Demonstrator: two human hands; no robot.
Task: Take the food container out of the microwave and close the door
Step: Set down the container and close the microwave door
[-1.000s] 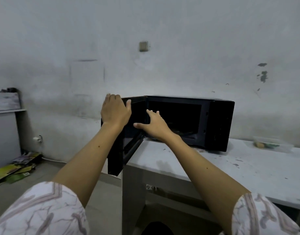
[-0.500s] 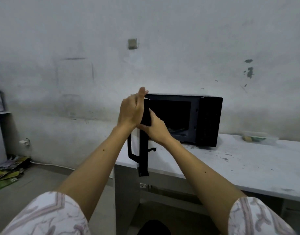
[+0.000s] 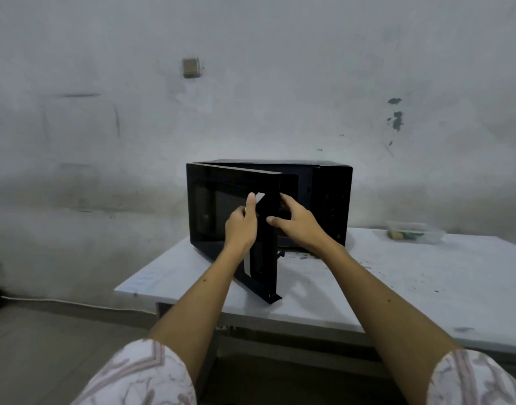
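Microwave (image 3: 332, 200) on table (image 3: 426, 276); door (image 3: 219, 197) ajar; left hand (image 3: 240, 229) grips handle (image 3: 247, 263); right hand (image 3: 297, 226) pinches door's free edge.

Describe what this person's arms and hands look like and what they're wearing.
The left hand and right hand are bare, with no gloves, rings or watch visible. The left sleeve and right sleeve are short, pale fabric with a pinkish-grey marbled line pattern.

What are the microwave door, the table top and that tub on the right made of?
The microwave door: dark glass in a glossy black frame, probably plastic or painted metal; it mirrors light. The table top: pale, matt, stained slab, perhaps painted wood or stone. The tub: clear plastic, contents show through.
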